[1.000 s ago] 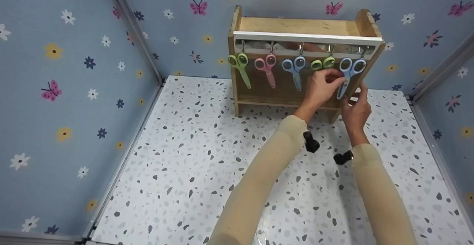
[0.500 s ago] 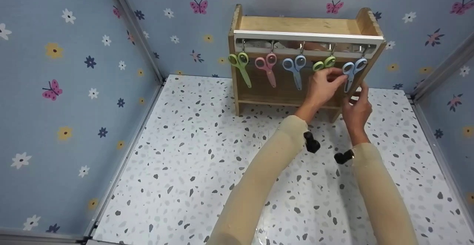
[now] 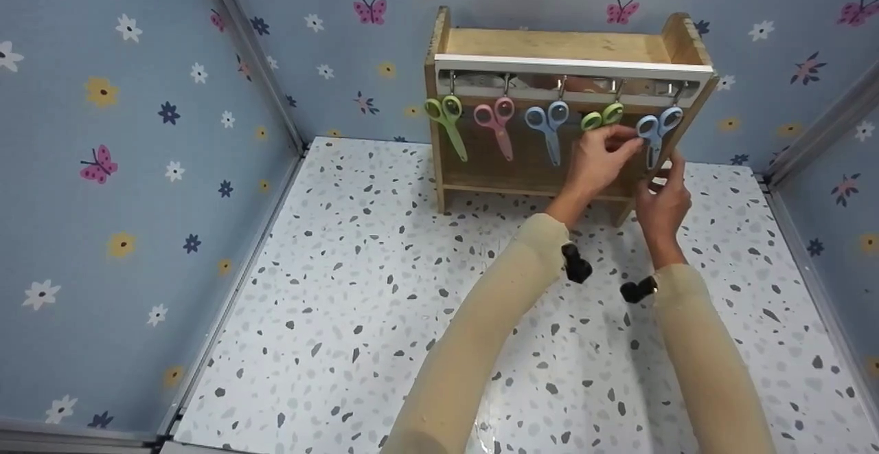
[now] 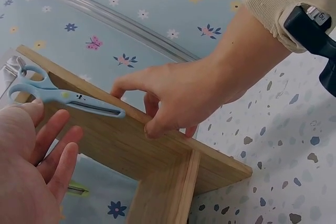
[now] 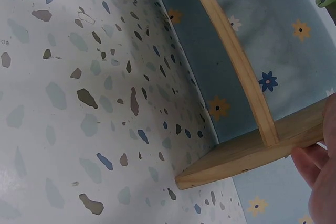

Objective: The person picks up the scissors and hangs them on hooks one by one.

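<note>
Blue scissors (image 3: 650, 142) hang by a finger loop from the rightmost hook of a small wooden rack (image 3: 549, 43). At their left side is my left hand (image 3: 596, 159), a fingertip against the handle. In the left wrist view, the other fingers of the left hand (image 4: 26, 166) are spread loosely below the blue scissors (image 4: 86, 100). My right hand (image 3: 663, 210) grips the rack's right side panel, with thumb and fingers on opposite faces. Green scissors (image 3: 602, 117) hang on the neighbouring hook, their blades hidden behind the left hand.
More scissors hang leftward along the hooks: blue scissors (image 3: 548, 124), pink scissors (image 3: 496, 124) and green scissors (image 3: 446, 121). A white strip (image 3: 570, 64) runs across the rack's front. The rack stands on a speckled white surface (image 3: 329, 268) before a patterned blue wall (image 3: 329, 28).
The rightmost blue scissors have swung, their blade tips moving right and up to hang more nearly upright. My left fingers have let go of them. The right hand keeps its grip on the rack.
</note>
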{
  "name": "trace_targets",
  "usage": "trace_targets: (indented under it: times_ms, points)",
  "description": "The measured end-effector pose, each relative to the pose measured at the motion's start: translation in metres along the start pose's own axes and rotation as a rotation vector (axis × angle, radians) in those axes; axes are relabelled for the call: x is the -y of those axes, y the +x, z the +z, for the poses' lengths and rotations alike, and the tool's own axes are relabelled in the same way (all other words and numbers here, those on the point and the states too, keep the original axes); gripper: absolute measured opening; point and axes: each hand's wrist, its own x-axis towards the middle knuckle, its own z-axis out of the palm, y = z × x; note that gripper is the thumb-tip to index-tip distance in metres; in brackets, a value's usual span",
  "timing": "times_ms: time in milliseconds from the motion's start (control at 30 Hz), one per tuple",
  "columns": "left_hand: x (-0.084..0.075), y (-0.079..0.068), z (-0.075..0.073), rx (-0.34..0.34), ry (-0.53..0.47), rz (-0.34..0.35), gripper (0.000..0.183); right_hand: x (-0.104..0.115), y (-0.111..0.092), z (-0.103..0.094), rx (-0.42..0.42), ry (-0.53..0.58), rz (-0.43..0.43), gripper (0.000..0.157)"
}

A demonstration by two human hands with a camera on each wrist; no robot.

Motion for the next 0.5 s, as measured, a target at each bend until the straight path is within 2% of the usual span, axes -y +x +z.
trace_targets:
  times_ms: [267,500]
  points:
    - [0.0011,-0.0034,-0.0019,0.007,0.025,-0.013,0.022,0.0006,-0.0012,-0.0001,0.013,0.001,0.021,0.066]
    - [0.0040,-0.0077,-0.0087,0.061,0.086,0.016,0.022,0.0022,0.0001,-0.0014,0.018,-0.010,0.014,0.065]
